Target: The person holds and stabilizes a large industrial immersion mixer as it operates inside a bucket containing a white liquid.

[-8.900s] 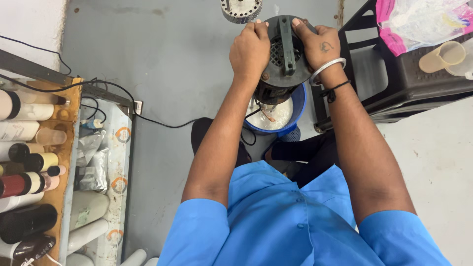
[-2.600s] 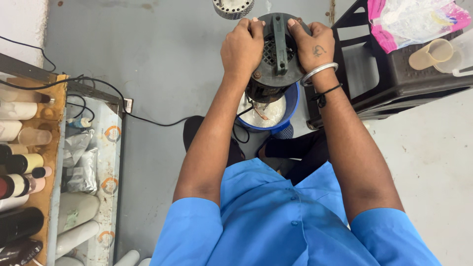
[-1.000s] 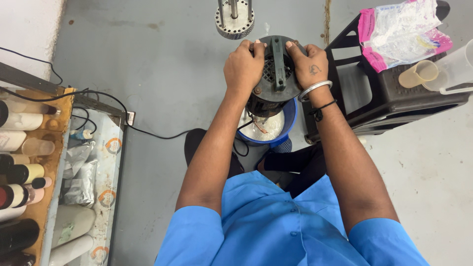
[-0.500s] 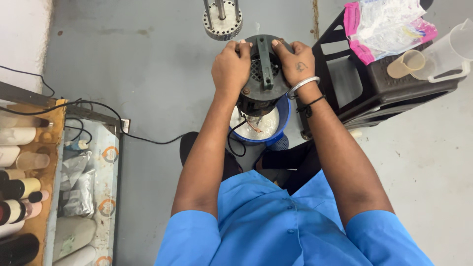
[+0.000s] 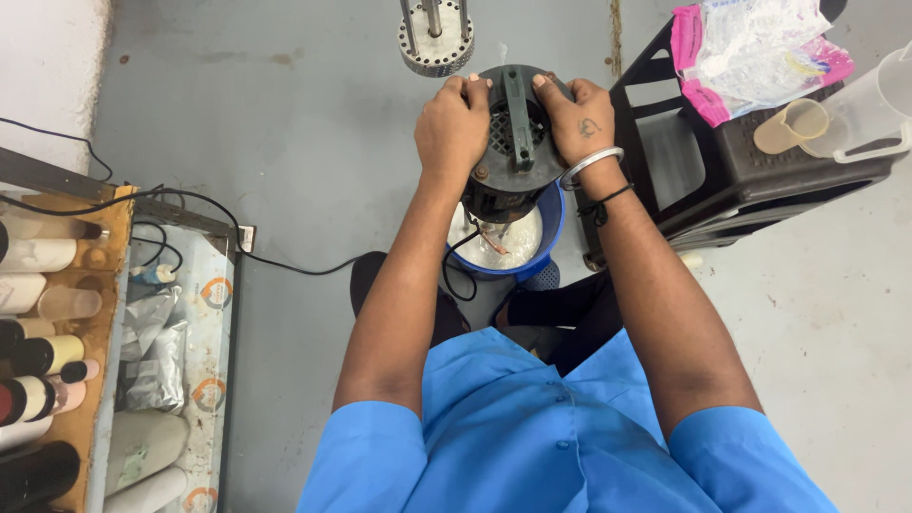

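Observation:
I look down at a black round motor unit (image 5: pixel 514 142) with a grilled top and a handle bar across it. My left hand (image 5: pixel 451 128) grips its left side and my right hand (image 5: pixel 574 116), with a metal bangle and a black wrist band, grips its right side. The motor stands upright over a blue bucket (image 5: pixel 551 223) that holds a white liquid (image 5: pixel 513 249). A black cable (image 5: pixel 285 264) runs from the motor across the grey floor to the left.
A perforated metal disc on rods (image 5: pixel 436 43) stands just beyond the motor. A black plastic stool (image 5: pixel 750 180) at the right carries a pink-and-clear bag (image 5: pixel 750 57), a beige cup (image 5: pixel 788 128) and a clear jug (image 5: pixel 869 109). Shelving with tubes and bottles (image 5: pixel 47 351) lines the left.
The view has drifted so the motor and the stool sit lower in frame and the metal disc shows more. Both hands keep the same grip on the motor over the bucket.

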